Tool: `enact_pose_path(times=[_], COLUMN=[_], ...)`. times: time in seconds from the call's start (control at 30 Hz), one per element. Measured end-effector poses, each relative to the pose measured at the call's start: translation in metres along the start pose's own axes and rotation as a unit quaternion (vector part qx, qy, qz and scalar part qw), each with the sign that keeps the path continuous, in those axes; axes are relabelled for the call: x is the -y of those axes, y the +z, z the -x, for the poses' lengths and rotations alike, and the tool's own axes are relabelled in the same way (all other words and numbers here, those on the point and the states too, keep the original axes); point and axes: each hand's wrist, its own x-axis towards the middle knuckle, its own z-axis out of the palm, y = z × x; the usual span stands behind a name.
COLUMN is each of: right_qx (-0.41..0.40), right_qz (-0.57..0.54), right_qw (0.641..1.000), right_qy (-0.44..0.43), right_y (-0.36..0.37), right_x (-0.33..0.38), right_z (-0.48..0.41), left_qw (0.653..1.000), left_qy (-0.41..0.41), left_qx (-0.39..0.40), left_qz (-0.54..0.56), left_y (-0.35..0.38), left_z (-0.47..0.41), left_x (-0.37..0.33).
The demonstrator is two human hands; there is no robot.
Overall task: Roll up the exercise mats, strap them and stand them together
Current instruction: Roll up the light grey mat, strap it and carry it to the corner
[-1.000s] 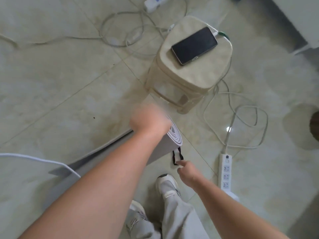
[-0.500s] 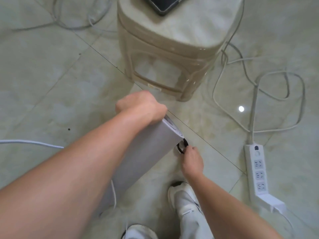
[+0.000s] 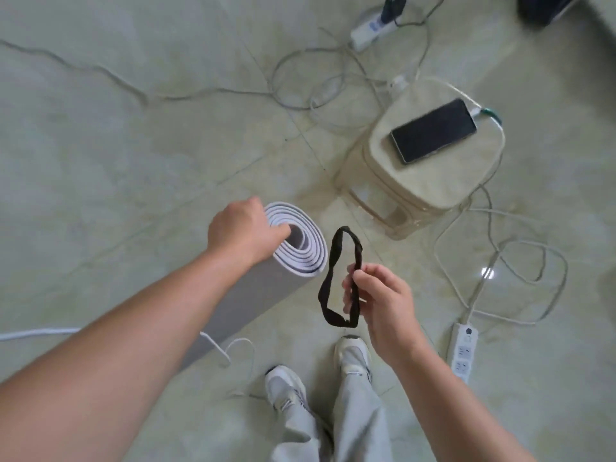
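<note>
Grey foam mat [image 3: 253, 295], rolled into a tight spiral, leans up from the floor with its open end raised. The left hand [image 3: 240, 231] grips that end, fingers curled over the rim into the hollow core. Half a second ago the black strap [image 3: 327, 270] was low beside the roll. Now the right hand [image 3: 380, 295] has lifted it and pinches one side of the loop, just beside the mat's end. Rolling seems finished, so sliding the loop over the end probably comes next. Behind stands a beige stool [image 3: 433, 188] carrying a phone [image 3: 433, 135].
</note>
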Motion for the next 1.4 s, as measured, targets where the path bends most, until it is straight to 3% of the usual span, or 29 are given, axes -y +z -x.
enact_pose_path(times=[0.1, 0.27, 0.5, 0.6, 0.73, 0.83, 0.9, 0.97, 1.0, 1.03, 1.13, 1.17, 1.3, 1.4], right_qx=[0.111, 0.274, 0.425, 0.432, 0.467, 0.495, 0.498, 0.495, 0.497, 0.500, 0.517, 0.520, 0.532, 0.536], right_qz=[0.052, 0.242, 0.526, 0.571, 0.596, 0.604, 0.603, 0.606, 0.609, 0.611, 0.610, 0.609, 0.605, 0.611], right_qw=[0.992, 0.930, 0.734, 0.691, 0.631, 0.582, 0.582, 0.583, 0.577, 0.570, 0.561, 0.559, 0.566, 0.563], right_qy=[-0.013, -0.032, -0.066, -0.100, -0.170, -0.227, -0.224, -0.218, -0.223, -0.226, -0.218, -0.213, -0.173, -0.149], right_y=[0.067, 0.186, 0.307, 0.337, 0.366, 0.383, 0.393, 0.403, 0.407, 0.410, 0.416, 0.417, 0.420, 0.421], right_x=[0.042, 0.070, 0.040, 0.014, -0.019, -0.040, -0.051, -0.059, -0.063, -0.067, -0.082, -0.087, -0.096, -0.097], right_z=[0.034, 0.077, 0.126, 0.140, 0.160, 0.177, 0.184, 0.186, 0.189, 0.191, 0.204, 0.208, 0.221, 0.229], left_qw=[0.995, 0.972, 0.900, 0.851, 0.750, 0.670, 0.552, 0.432, 0.403, 0.403, 0.466, 0.470, 0.414, 0.423], left_qy=[-0.042, -0.072, -0.126, -0.190, -0.282, -0.305, -0.284, -0.229, -0.206, -0.191, -0.207, -0.224, -0.228, -0.234], left_qx=[-0.047, -0.105, -0.181, -0.237, -0.316, -0.343, -0.353, -0.310, -0.301, -0.306, -0.338, -0.349, -0.385, -0.369], left_qz=[0.076, 0.197, 0.376, 0.428, 0.509, 0.583, 0.700, 0.816, 0.839, 0.841, 0.791, 0.779, 0.793, 0.794], left_y=[-0.052, -0.104, -0.115, -0.099, -0.074, -0.060, -0.060, -0.057, -0.053, -0.045, -0.029, -0.025, -0.015, -0.009], left_z=[0.027, 0.082, 0.165, 0.199, 0.237, 0.259, 0.274, 0.288, 0.295, 0.301, 0.309, 0.308, 0.316, 0.327], left_x=[0.063, 0.156, 0.271, 0.303, 0.327, 0.333, 0.337, 0.341, 0.342, 0.342, 0.340, 0.341, 0.343, 0.346])
